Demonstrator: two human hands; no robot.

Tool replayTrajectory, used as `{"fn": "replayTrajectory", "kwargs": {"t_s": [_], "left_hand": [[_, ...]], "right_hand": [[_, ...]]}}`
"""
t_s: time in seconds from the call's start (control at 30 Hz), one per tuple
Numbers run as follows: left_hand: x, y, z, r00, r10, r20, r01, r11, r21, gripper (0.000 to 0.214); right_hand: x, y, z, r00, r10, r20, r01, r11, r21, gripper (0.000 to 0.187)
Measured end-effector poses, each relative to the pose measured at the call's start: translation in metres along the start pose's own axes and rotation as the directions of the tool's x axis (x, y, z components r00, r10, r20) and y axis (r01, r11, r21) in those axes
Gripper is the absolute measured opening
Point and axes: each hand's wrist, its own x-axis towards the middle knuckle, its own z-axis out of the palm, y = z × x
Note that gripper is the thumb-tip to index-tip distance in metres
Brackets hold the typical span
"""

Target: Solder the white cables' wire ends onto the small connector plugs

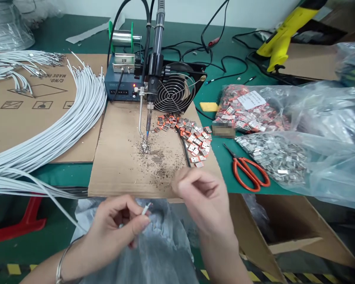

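Observation:
My left hand (118, 225) pinches a white cable (145, 209) between thumb and index finger, its stripped wire tips poking up past the fingers. To the right, my right hand (205, 197) is closed with the fingertips pressed together over the front of the cardboard sheet (115, 169); whatever they grip, if anything, is hidden. Just beyond it lies a pile of USB plugs (197, 142) with orange parts, and a black cord (185, 148) runs down toward the knuckles. A soldering iron (150, 86) stands tip down in a holder above scattered solder specks.
A bundle of white cables (62, 126) lies at left. Behind the cardboard are a soldering station (118, 85), a solder spool (121, 38) and a fan (176, 90). Orange-handled scissors (250, 173) and bags of plugs (251, 108) and metal shells (276, 157) lie right.

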Motion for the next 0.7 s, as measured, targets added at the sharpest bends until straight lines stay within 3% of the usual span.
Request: {"fn": "replayTrajectory", "kwargs": {"t_s": [0.07, 0.13, 0.23, 0.33, 0.4, 0.47, 0.57, 0.63, 0.7], "left_hand": [[0.001, 0.004, -0.004, 0.999, 0.022, -0.029, -0.021, 1.000, 0.021, 0.026], [0.002, 0.006, -0.006, 0.999, 0.043, -0.021, -0.041, 0.995, 0.088, 0.025], [0.002, 0.005, -0.008, 0.989, 0.143, -0.028, -0.129, 0.949, 0.288, 0.022], [0.002, 0.003, -0.010, 0.962, 0.275, -0.005, -0.234, 0.830, 0.506, 0.017], [0.002, 0.003, -0.011, 0.958, 0.285, 0.033, -0.254, 0.790, 0.558, 0.016], [0.003, 0.004, -0.009, 0.974, 0.223, 0.035, -0.210, 0.839, 0.502, 0.019], [0.005, 0.006, -0.004, 0.999, 0.042, 0.012, -0.043, 0.967, 0.252, 0.026], [0.007, 0.007, -0.001, 1.000, -0.027, 0.013, 0.026, 0.994, 0.104, 0.030], [0.009, 0.006, 0.001, 1.000, -0.027, 0.006, 0.027, 0.996, 0.083, 0.031]], "right_hand": [[-0.001, -0.002, 0.003, 0.988, 0.057, 0.145, -0.021, 0.971, -0.239, 0.002], [-0.001, -0.003, 0.008, 0.965, 0.071, 0.253, 0.028, 0.930, -0.366, 0.002], [0.001, -0.007, 0.012, 0.946, 0.027, 0.322, 0.130, 0.880, -0.456, 0.005], [0.005, -0.013, 0.008, 0.927, 0.061, 0.369, 0.163, 0.823, -0.545, 0.006], [0.007, -0.014, 0.005, 0.909, 0.091, 0.406, 0.165, 0.817, -0.553, 0.008], [0.006, -0.010, 0.005, 0.912, 0.078, 0.404, 0.147, 0.855, -0.497, 0.011], [0.002, 0.002, 0.012, 0.963, -0.021, 0.268, 0.112, 0.938, -0.329, 0.014], [-0.001, 0.010, 0.017, 0.984, -0.074, 0.161, 0.109, 0.970, -0.219, 0.015], [-0.004, 0.015, 0.022, 0.989, -0.101, 0.111, 0.121, 0.975, -0.187, 0.015]]}}
